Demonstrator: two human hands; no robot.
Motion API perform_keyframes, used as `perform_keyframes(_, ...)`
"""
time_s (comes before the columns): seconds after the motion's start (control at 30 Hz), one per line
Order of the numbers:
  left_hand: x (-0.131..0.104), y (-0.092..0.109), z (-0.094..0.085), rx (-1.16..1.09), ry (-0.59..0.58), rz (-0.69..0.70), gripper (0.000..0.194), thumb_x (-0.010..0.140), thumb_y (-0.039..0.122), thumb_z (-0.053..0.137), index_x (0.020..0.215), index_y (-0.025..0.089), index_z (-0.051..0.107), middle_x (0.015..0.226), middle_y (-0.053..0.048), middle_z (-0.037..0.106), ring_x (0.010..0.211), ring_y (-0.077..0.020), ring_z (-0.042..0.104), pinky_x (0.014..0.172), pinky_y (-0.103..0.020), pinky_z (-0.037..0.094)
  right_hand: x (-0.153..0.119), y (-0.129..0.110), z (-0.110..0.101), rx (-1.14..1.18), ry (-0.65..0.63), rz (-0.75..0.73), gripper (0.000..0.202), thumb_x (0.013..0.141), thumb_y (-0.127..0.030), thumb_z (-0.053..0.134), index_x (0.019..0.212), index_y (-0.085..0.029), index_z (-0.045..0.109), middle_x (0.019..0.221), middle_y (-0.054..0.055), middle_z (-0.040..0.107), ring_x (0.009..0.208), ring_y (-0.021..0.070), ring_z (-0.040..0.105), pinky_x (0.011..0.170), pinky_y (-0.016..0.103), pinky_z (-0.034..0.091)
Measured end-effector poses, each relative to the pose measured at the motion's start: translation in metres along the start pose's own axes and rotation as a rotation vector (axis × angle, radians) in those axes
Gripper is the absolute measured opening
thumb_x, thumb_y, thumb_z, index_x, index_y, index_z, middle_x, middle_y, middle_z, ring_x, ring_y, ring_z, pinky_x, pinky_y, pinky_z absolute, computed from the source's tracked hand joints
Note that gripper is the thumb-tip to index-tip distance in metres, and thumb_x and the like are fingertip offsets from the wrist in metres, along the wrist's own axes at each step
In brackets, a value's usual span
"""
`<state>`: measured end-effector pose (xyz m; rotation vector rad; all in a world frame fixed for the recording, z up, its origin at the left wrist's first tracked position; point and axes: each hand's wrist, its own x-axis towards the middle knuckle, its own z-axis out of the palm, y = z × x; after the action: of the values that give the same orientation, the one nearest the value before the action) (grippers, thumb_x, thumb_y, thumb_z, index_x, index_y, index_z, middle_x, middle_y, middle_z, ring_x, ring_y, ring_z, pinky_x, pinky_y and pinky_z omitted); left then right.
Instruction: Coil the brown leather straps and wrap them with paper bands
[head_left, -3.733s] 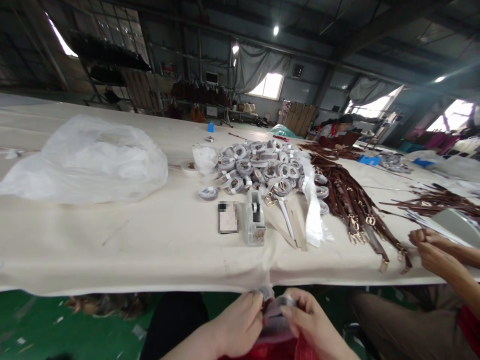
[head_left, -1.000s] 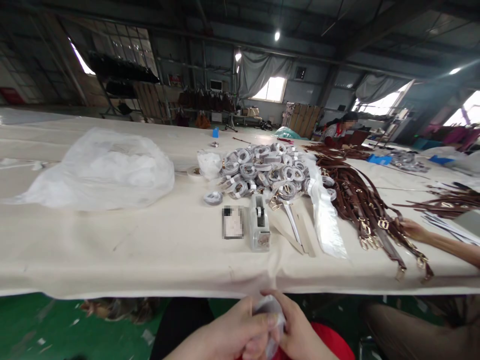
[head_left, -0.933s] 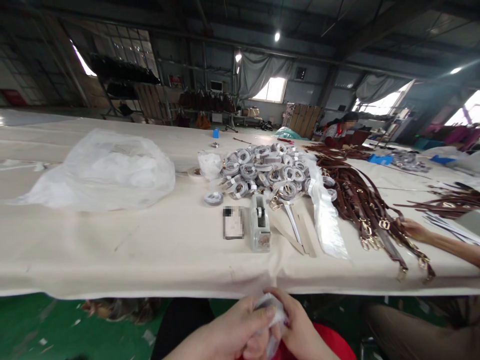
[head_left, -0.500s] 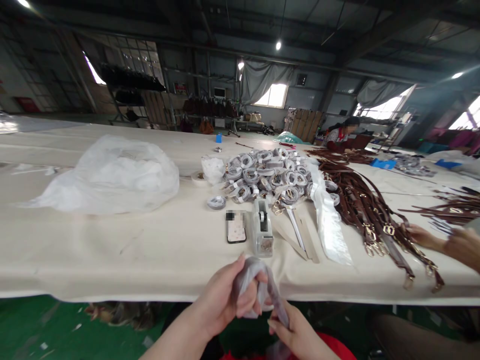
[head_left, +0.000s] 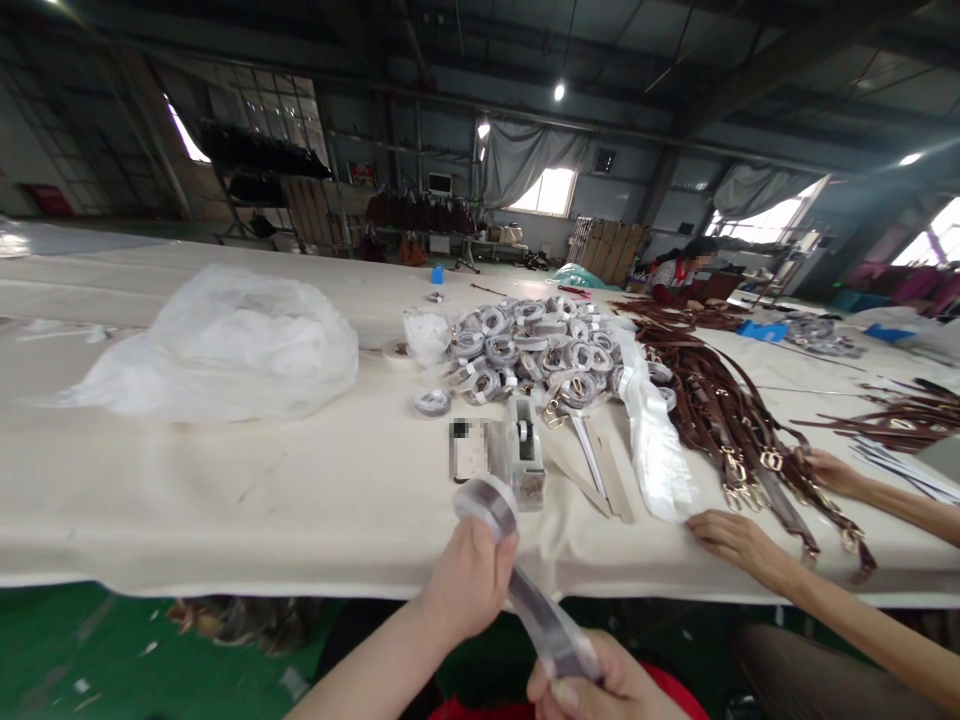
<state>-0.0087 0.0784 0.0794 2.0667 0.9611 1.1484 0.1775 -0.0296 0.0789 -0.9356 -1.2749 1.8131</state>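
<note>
A strap in whitish, see-through wrapping [head_left: 541, 622] runs between my hands at the table's front edge. My left hand [head_left: 474, 575] is closed around its coiled end, and the loop stands up above the fingers. Lower right, my right hand [head_left: 592, 685] pinches the strap's other stretch between thumb and fingers. Just beyond lie a phone [head_left: 469, 452] and a tape dispenser [head_left: 525, 455]. Behind these is a pile of wrapped, coiled straps [head_left: 525, 345], with one separate coil [head_left: 433, 402] to its left.
Scissors [head_left: 589, 455] lie right of the dispenser, beside clear plastic sleeves [head_left: 656, 450]. Brown leather straps [head_left: 720, 410] with gold buckles spread further right. A co-worker's hands [head_left: 742, 545] reach in there. A large plastic bag [head_left: 240, 345] sits at left; another person works at the back.
My left hand has turned over, bringing the coil up above it. The strap between my hands is drawn out longer. A co-worker's second hand has come onto the table by the plastic sleeves.
</note>
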Motion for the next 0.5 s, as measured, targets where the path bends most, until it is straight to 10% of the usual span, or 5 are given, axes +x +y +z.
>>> perform_keyframes(0.13, -0.032, -0.009, 0.027, 0.270, -0.291, 0.188, 0.046, 0.094, 0.051, 0.040, 0.106, 0.010, 0.057, 0.089, -0.019, 0.066, 0.084, -0.0358, 0.065, 0.074, -0.057, 0.054, -0.007, 0.007, -0.014, 0.132, 0.236, -0.097, 0.036, 0.084, -0.048, 0.070, 0.093, -0.014, 0.072, 0.053, -0.002, 0.056, 0.045, 0.0083, 0.045, 0.048, 0.020, 0.032)
perform_keyframes(0.27, -0.034, 0.007, 0.023, 0.313, -0.439, 0.095, 0.043, 0.094, 0.051, 0.043, 0.097, 0.012, 0.061, 0.088, -0.017, 0.067, 0.083, -0.0344, 0.066, 0.075, -0.048, 0.052, -0.007, 0.002, -0.043, -0.112, 0.377, -0.068, 0.041, 0.083, -0.054, 0.068, 0.083, -0.013, 0.073, 0.052, 0.001, 0.061, 0.044, 0.0118, 0.050, 0.048, 0.023, 0.038)
perform_keyframes(0.4, -0.029, 0.017, 0.008, -0.333, -0.783, -0.320, 0.052, 0.098, 0.055, 0.031, 0.075, 0.020, 0.063, 0.053, -0.002, 0.058, 0.048, -0.0179, 0.057, 0.050, -0.027, 0.044, -0.006, -0.018, -0.060, -0.786, 0.416, -0.047, 0.031, 0.087, -0.047, 0.066, 0.096, -0.018, 0.076, 0.087, 0.009, 0.074, 0.081, 0.0244, 0.065, 0.076, 0.035, 0.050)
perform_keyframes(0.5, -0.034, 0.012, 0.010, -0.946, -0.860, -0.730, 0.059, 0.093, 0.062, 0.034, 0.068, 0.018, 0.064, 0.037, 0.002, 0.052, 0.028, -0.0131, 0.044, 0.038, -0.023, 0.033, -0.005, -0.016, -0.050, -0.816, 0.268, -0.037, 0.036, 0.095, -0.048, 0.053, 0.107, -0.020, 0.073, 0.103, 0.010, 0.073, 0.097, 0.0277, 0.065, 0.091, 0.039, 0.048)
